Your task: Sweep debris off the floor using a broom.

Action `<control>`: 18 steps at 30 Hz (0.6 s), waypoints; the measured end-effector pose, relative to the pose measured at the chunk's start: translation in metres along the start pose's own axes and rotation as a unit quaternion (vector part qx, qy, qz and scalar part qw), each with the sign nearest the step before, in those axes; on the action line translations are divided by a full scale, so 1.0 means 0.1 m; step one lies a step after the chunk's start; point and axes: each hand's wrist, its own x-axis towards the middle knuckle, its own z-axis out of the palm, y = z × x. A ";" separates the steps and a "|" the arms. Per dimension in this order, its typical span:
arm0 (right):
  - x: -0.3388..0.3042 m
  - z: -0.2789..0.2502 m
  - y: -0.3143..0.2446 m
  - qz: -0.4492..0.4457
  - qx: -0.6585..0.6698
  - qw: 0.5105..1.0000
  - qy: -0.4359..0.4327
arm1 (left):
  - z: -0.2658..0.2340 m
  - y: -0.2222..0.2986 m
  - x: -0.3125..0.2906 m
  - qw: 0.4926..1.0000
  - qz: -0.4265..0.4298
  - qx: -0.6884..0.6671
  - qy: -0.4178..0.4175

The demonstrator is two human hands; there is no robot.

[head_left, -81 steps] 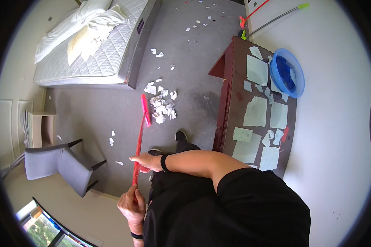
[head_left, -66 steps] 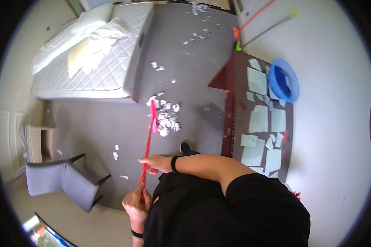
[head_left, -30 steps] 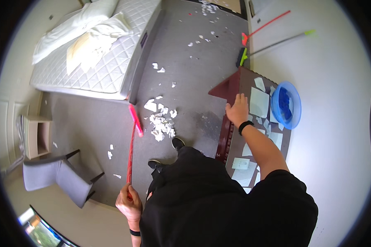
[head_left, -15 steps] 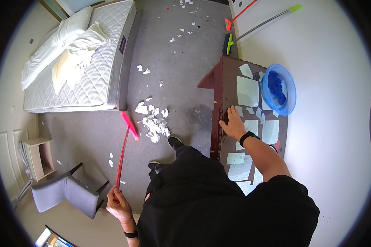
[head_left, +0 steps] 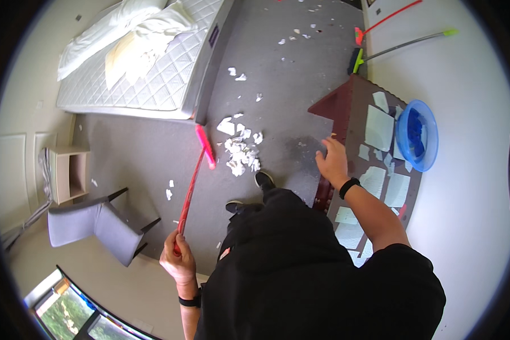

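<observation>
My left hand (head_left: 178, 260) is wrapped round the red handle (head_left: 190, 204) of a broom. The pink broom head (head_left: 205, 147) rests on the floor by the corner of the bed, left of a heap of crumpled white paper (head_left: 241, 156). Fingers apart and a little bent, my right hand (head_left: 334, 161) is over the left edge of a dark brown table (head_left: 357, 127), holding nothing. Whether it touches the edge I cannot tell. White sheets and torn scraps (head_left: 379, 127) lie on the tabletop, beside a blue basin (head_left: 432, 139) with dark blue cloth in it.
A bare mattress (head_left: 153, 93) with white bedding stands at the far left. Nearer are a grey chair (head_left: 116, 232) and a small wooden cabinet (head_left: 71, 175). A green-and-black broom (head_left: 355, 61) and a red one (head_left: 358, 36) lean at the right wall. Paper scraps (head_left: 236, 75) dot the floor.
My right hand has come off the tabletop papers to the table's left edge. The view has turned, so the room sits further right; my left hand still grips the broom.
</observation>
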 end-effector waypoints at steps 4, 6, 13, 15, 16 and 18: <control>-0.25 0.47 -0.85 0.030 0.263 0.939 -0.221 | -0.33 0.06 -0.05 0.995 0.079 0.053 -0.025; -0.45 0.88 -1.21 0.028 0.317 0.893 -0.319 | -0.49 0.18 -0.02 0.993 0.103 0.043 -0.027; -0.98 1.22 -2.93 0.249 0.322 0.598 -0.690 | -0.80 0.15 -0.29 0.992 0.121 0.005 -0.022; -1.13 1.33 -3.24 0.294 0.339 0.535 -0.716 | -0.80 0.12 -0.40 0.992 0.114 -0.014 -0.043; -1.21 1.39 -3.32 0.342 0.365 0.470 -0.727 | -0.78 0.13 -0.45 0.993 0.107 -0.014 -0.047; -1.44 1.64 -3.29 0.351 0.338 0.504 -0.713 | -0.76 0.09 -0.55 0.994 0.091 -0.011 -0.065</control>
